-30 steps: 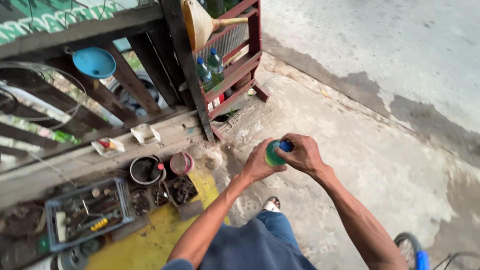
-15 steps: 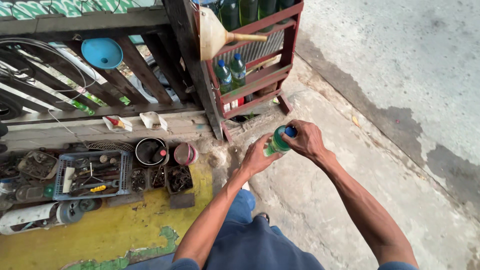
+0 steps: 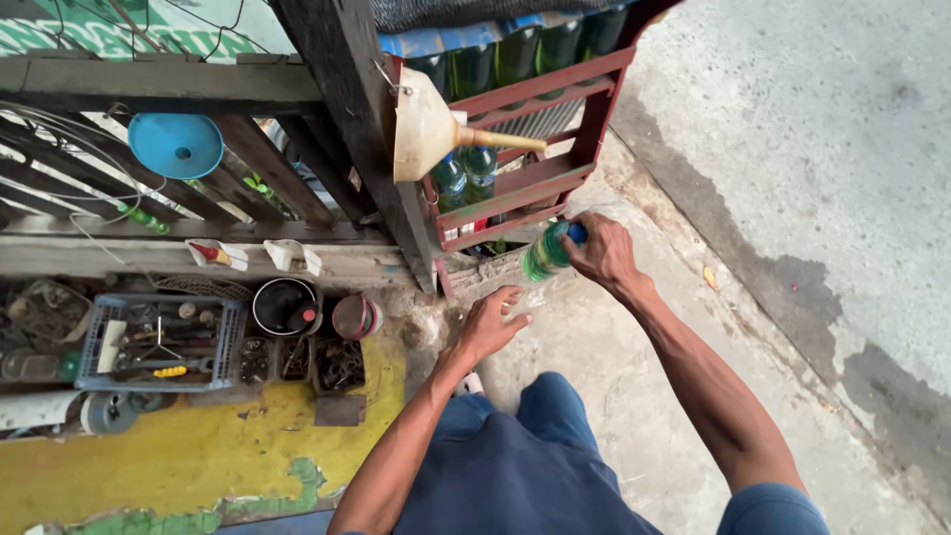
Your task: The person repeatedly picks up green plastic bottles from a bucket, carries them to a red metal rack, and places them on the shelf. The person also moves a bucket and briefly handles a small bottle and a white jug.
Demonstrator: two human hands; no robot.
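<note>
The right hand is wrapped around the neck end of a green bottle with a blue cap, holding it tipped on its side, just in front of the lower shelf of the red wooden rack. The left hand hangs loose below it, fingers spread, holding nothing and not touching the bottle. More green bottles sit in the rack, and a cream funnel hangs on the dark post beside it. A blue crate of tools sits off to the left on the ground.
</note>
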